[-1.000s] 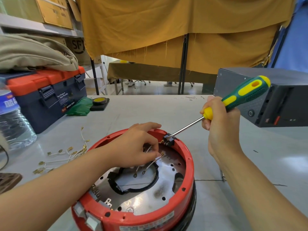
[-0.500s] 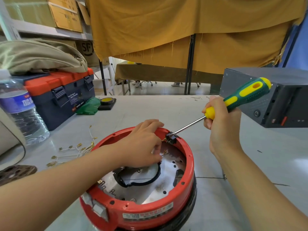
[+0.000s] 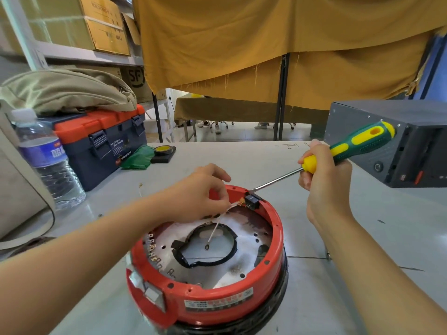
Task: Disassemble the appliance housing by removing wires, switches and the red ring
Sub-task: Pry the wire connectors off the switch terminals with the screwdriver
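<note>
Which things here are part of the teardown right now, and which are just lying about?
In use: red ring, black switch, wires pinched by left hand, screwdriver gripped by right hand.

Lying about: toolbox, water bottle, grey box, tape roll.

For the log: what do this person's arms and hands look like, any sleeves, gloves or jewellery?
Both forearms are bare as far as the frame shows, with no sleeves in view. The left hand and right hand wear no gloves, and no rings, watch or wristband show. The visible nails look short and unpainted.
</note>
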A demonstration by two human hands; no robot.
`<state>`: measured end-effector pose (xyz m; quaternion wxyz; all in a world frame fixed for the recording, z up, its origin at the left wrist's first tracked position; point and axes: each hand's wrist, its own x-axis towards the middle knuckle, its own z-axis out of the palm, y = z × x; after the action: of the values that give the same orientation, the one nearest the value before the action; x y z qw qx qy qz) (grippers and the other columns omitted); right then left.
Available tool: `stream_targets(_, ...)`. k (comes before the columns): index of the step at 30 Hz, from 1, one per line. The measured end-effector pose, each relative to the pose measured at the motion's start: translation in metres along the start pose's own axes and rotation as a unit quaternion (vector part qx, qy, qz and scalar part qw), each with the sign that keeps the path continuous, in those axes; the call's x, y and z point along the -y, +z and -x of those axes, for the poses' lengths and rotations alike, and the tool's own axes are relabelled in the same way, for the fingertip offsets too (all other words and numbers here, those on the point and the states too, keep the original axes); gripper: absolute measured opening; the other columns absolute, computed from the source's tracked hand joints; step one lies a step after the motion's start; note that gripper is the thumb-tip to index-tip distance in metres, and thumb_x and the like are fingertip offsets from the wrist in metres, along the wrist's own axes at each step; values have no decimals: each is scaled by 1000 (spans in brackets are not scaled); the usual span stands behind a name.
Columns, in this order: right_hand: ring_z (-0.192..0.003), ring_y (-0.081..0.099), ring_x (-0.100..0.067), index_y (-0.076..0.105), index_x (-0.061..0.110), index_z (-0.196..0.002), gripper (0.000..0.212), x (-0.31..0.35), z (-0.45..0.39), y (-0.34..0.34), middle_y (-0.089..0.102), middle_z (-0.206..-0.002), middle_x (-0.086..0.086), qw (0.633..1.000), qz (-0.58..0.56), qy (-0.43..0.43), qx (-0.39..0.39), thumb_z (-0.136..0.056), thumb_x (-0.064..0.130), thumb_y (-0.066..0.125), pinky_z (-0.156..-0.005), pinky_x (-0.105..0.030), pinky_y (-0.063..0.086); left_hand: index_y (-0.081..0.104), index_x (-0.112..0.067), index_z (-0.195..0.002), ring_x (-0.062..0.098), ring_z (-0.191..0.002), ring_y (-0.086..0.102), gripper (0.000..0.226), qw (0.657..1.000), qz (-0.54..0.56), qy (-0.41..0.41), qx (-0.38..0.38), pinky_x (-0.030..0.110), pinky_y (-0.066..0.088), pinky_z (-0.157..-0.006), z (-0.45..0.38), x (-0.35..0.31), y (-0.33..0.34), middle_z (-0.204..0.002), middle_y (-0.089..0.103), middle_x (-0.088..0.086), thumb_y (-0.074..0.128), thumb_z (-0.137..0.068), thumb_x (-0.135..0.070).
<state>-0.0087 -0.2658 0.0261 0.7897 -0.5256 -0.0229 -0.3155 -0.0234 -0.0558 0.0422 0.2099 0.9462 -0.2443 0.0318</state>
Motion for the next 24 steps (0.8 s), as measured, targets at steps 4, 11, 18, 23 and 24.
stream_targets(4,-36,38,-5,54,13,-63,33,-5,3,2,47,-43,9,999,0,23,41,-88,33,57,-36,-16,29,63,-21,-77,2,-63,58,11,995,72,-61,-31,19,49,-67,11,14,-17,-73,69,-7,63,-88,-23)
stream_targets(11,-53,54,-10,65,11,-75,26,-17,16,10,55,-53,0,987,20,58,151,-94,27,56,-49,-22,49,66,-17,-89,2,-59,61,6,966,174,-165,-95,18,46,-62,46,56,-36,-71,72,-1,67,-84,-13)
stream_targets(18,-60,56,-11,68,16,-78,24,-27,24,13,58,-59,0,977,49,72,194,-94,29,55,-62,-26,55,66,-16,-89,10,-64,63,13,947,142,-274,-90,18,47,-56,70,102,-45,-74,73,3,69,-81,-6)
stream_targets(23,-59,55,-11,70,20,-75,27,-26,23,12,58,-60,-1,976,51,75,199,-94,32,55,-63,-29,55,68,-14,-83,8,-63,62,10,952,38,-302,-44,14,50,-61,73,121,-27,-71,68,-2,71,-79,-6)
stream_targets(24,-60,55,-11,70,21,-75,27,-26,23,12,58,-60,-1,976,52,74,198,-94,32,55,-62,-28,55,68,-16,-82,5,-61,61,10,953,19,-300,-41,9,46,-55,72,123,-26,-70,67,-5,71,-79,-7)
